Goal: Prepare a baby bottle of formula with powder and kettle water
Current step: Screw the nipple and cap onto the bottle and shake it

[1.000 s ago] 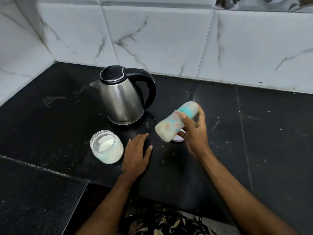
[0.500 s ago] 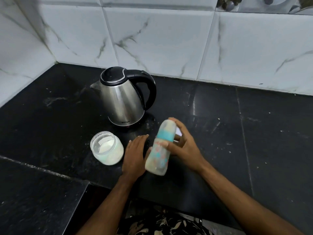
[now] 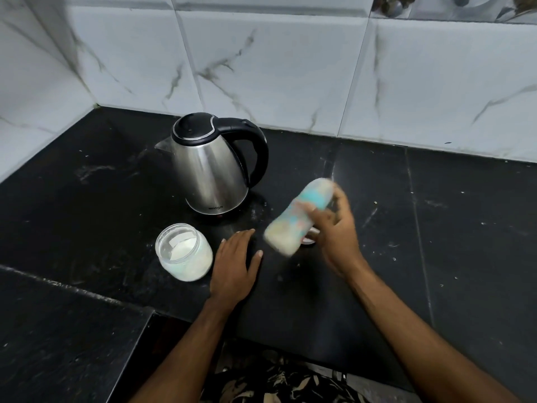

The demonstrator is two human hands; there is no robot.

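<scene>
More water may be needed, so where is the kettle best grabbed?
Grip the kettle by its black loop handle, coming from the right. The handle arches off the right side with a gap for fingers; the spout points left.

This is looking like a home kitchen. A black stone desk [image 3: 465, 228] is running into a corner, speckled with white powder and smears, and white marble-patterned wall tiles [image 3: 261, 68] are rising behind it as a backsplash. A stainless steel electric kettle [image 3: 209, 173] with a black lid and handle is sitting on its base near the wall, and an open glass jar [image 3: 184, 251] of white powder is standing just in front of it.
</scene>
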